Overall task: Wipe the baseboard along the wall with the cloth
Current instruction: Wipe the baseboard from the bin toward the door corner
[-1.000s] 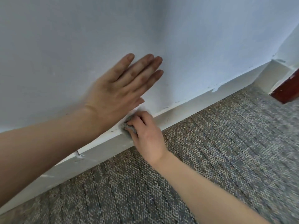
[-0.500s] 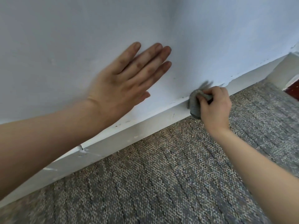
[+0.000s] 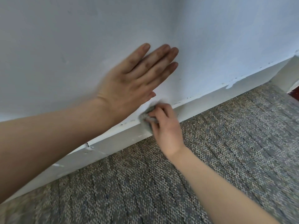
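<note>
- Left hand (image 3: 129,83) flat on the pale blue-white painted wall (image 3: 80,38), fingers spread, holding nothing.
- Right hand (image 3: 166,126) clamped on a small grey crumpled cloth (image 3: 146,122), somewhat blurred.
- Cloth pressed to the white baseboard (image 3: 113,141), just below the left hand's thumb.
- Grey-brown woven carpet (image 3: 210,159) meets the baseboard's lower edge.

Both forearms bare, no sleeves; left hand (image 3: 129,81) fingers smudged dark.
</note>
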